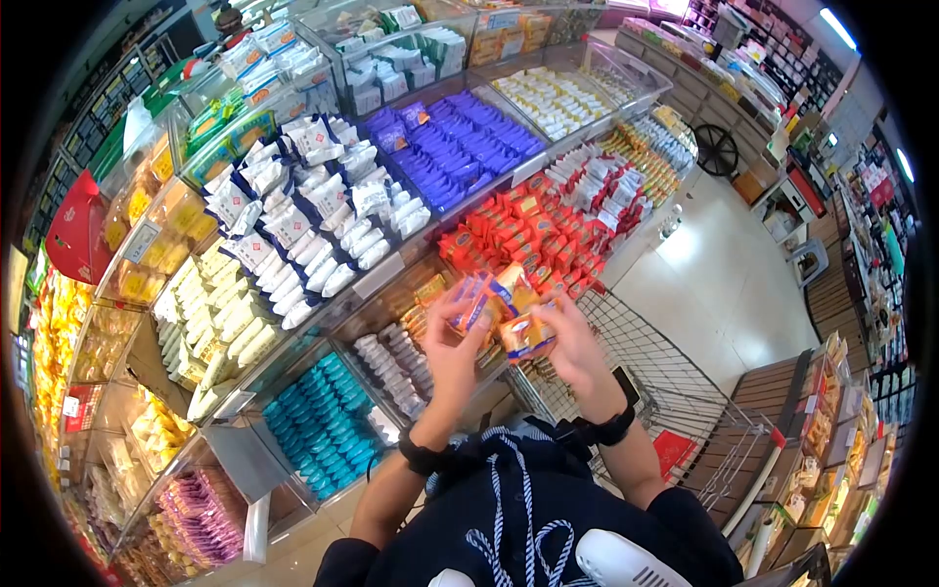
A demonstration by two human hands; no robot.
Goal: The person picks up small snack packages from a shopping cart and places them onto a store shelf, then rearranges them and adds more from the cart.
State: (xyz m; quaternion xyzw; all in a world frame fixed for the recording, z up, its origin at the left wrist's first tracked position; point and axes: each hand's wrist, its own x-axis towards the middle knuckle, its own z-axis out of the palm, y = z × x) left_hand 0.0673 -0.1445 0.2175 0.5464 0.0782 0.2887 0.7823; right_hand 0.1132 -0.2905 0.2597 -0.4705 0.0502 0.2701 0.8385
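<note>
In front of my chest, my left hand (458, 338) is closed on a small snack packet (473, 301) in orange and purple-blue wrapping. My right hand (573, 344) pinches an orange snack packet (525, 334) with a dark blue edge. Another orange-and-blue packet (513, 291) shows between the two hands, touching both held packets in this view. Just beyond my fingers lies a bin of red packets (518, 230). Below my right hand is a wire shopping cart (675, 377).
Stepped display bins hold purple packets (460, 147), white-and-navy packets (313, 205), pale yellow packets (220, 303) and teal packets (318, 421). A red card (673, 452) lies in the cart. Tiled floor (724, 284) runs along the right, beside wooden shelving (763, 391).
</note>
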